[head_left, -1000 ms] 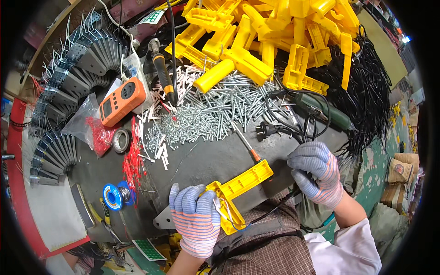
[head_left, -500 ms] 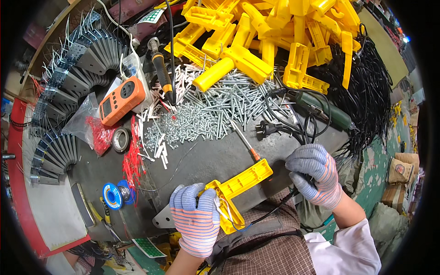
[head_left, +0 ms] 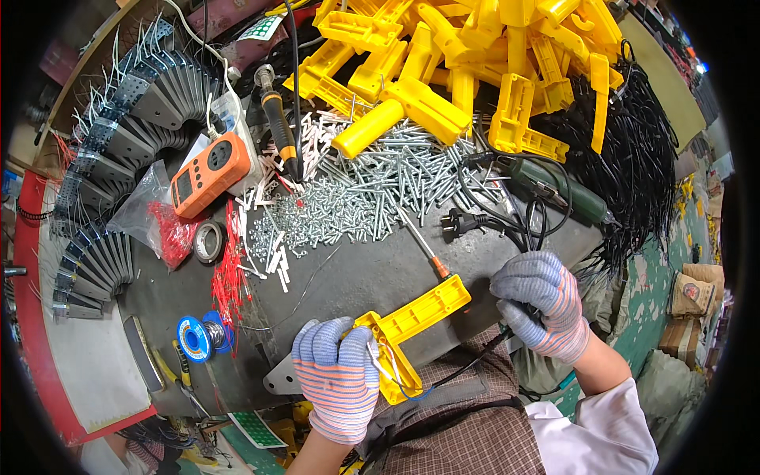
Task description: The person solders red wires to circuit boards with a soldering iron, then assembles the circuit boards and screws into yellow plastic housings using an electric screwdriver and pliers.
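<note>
Left hand, knit-gloved, grips a ribbed yellow plastic housing — right hand curled, hold unclear, slightly nearer than before.

1. Orange meter, toward the desk's far left corner.
2. Tape roll, just beside it.
3. Blue spool, near the near left corner.
4. Pliers, beside the spool.
5. Green power tool, apparently a grinder, right edge.
</note>
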`<state>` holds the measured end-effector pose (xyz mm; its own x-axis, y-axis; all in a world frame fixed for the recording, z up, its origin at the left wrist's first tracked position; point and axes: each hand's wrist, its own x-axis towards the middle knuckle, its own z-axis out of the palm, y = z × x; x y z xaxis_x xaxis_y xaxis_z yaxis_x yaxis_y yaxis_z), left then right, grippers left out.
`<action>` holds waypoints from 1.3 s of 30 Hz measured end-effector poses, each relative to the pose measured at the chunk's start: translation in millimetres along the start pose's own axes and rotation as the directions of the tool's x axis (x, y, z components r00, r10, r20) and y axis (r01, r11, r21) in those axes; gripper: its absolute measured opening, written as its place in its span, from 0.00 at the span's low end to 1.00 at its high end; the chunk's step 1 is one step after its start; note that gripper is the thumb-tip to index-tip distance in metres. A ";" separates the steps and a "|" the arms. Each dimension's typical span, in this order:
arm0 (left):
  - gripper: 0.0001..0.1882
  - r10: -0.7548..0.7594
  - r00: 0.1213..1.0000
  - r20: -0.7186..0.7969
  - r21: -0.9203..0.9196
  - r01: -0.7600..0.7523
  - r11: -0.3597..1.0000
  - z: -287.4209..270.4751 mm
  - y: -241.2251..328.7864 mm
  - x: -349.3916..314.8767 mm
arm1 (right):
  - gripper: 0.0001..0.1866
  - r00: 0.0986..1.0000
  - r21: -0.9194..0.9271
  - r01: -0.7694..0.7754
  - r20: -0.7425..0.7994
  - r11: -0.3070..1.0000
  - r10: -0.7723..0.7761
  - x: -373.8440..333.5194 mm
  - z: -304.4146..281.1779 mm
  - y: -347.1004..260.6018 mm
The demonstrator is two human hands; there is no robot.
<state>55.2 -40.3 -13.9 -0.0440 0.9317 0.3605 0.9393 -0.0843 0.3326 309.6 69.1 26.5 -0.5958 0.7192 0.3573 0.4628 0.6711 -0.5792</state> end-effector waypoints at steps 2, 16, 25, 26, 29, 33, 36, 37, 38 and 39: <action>0.12 -0.002 1.000 0.005 0.001 0.002 1.000 -0.6 0.5 1.2 | 0.12 1.000 0.002 -0.002 0.004 1.000 0.002 0.6 1.0 -0.2; 0.11 -0.015 0.998 -0.062 -0.006 0.015 1.000 2.6 0.2 2.6 | 0.10 0.962 -0.102 0.242 -0.106 0.965 -0.253 107.1 29.7 -2.4; 0.10 -0.003 0.995 -0.100 -0.030 0.000 1.000 5.3 1.8 2.6 | 0.28 0.988 -0.590 0.089 -0.050 0.802 -0.147 242.1 118.2 9.3; 0.10 0.002 0.995 -0.096 -0.034 -0.006 0.999 5.6 2.8 4.5 | 0.29 0.987 -0.550 0.133 -0.007 0.825 -0.163 248.9 120.1 15.2; 0.10 -0.018 0.995 -0.094 -0.032 0.015 0.999 2.7 1.5 5.2 | 0.16 0.977 -0.339 0.203 0.007 0.918 -0.214 258.5 112.0 15.2; 0.13 -0.035 0.996 -0.077 -0.011 0.034 0.999 6.0 -2.6 1.1 | 0.12 0.882 0.258 0.362 -0.405 0.896 -0.240 216.8 66.2 -1.4; 0.11 -0.047 0.996 -0.072 -0.025 0.046 0.999 4.1 -0.7 2.2 | 0.08 0.937 0.525 0.163 -0.348 0.835 0.036 155.6 16.6 -14.9; 0.10 -0.034 0.996 -0.081 -0.045 0.030 0.999 4.1 1.1 4.5 | 0.08 0.925 0.695 0.056 -0.306 0.717 0.225 137.3 5.8 -22.2; 0.10 -0.040 0.997 -0.073 -0.028 0.038 0.999 4.0 1.0 3.6 | 0.11 0.924 0.689 -0.047 -0.246 0.723 0.294 121.2 -3.0 -33.5; 0.10 -0.037 0.997 -0.066 -0.028 0.035 0.999 3.8 1.5 3.1 | 0.15 0.910 0.674 -0.150 -0.191 0.723 0.367 107.9 -10.5 -40.6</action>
<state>57.8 -36.2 -15.6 -0.1008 0.9088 0.4048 0.9273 -0.0616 0.3692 233.3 121.3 96.3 -0.2467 0.9356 0.2526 -0.0188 0.2560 -0.9665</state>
